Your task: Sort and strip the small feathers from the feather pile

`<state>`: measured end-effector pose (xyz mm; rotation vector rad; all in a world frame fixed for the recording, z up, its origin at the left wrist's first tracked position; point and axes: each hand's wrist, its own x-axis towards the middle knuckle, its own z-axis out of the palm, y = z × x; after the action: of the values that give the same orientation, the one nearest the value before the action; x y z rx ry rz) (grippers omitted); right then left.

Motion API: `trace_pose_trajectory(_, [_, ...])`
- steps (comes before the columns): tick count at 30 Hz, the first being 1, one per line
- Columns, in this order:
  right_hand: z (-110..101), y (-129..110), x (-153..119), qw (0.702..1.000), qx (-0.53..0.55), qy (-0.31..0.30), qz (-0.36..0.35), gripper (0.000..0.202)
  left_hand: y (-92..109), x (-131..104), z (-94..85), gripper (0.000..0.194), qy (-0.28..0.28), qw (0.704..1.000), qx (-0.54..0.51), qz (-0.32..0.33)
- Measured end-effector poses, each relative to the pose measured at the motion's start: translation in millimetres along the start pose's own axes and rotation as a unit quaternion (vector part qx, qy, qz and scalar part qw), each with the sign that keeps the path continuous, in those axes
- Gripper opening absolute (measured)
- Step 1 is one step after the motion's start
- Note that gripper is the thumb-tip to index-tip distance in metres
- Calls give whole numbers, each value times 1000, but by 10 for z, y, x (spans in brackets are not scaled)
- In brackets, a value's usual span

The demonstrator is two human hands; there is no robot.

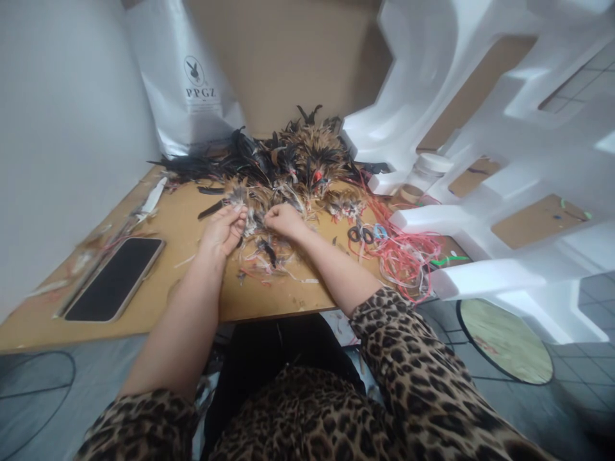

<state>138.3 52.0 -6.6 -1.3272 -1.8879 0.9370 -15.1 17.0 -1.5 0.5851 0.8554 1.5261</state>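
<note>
My left hand (225, 227) is closed in a pinch on a small tuft of brown and white feathers (236, 194). Just to its right, my right hand (284, 221) has its fingers curled and pressed together by the feathers; whatever its fingertips hold is too small to make out. Behind both hands lies a big heap of brown and black feathers (314, 150), some bunches bound with red. Loose feather scraps (269, 251) and bits of string lie on the wooden table (187, 288) in front of the hands.
A phone (115, 280) lies at the left. Scissors (360, 234) and tangled pink string (408, 256) lie at the right, near a lidded jar (430, 171). White foam packing (509, 275) juts over the right edge. A white bag (192, 121) stands at the back left.
</note>
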Motion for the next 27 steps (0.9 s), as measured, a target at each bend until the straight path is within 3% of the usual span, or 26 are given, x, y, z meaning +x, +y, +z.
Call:
trace_pose_trajectory(4, [-22,1,46,963,262,21,64,15,-43,17,-21,13,-12,1000,15,-23])
trace_pose_trajectory(7, [10,-34,29,933,355,15,67,18,-93,26,-33,9,-22,998,30,-48])
trace_pose_trajectory(17, [125,-30,17,940,337,36,-38,17,-121,-7,2,8,-40,995,37,-78])
trace_pose_trajectory(27, [144,-60,0,928,371,28,-25,16,-101,-19,21,13,-51,993,11,-104])
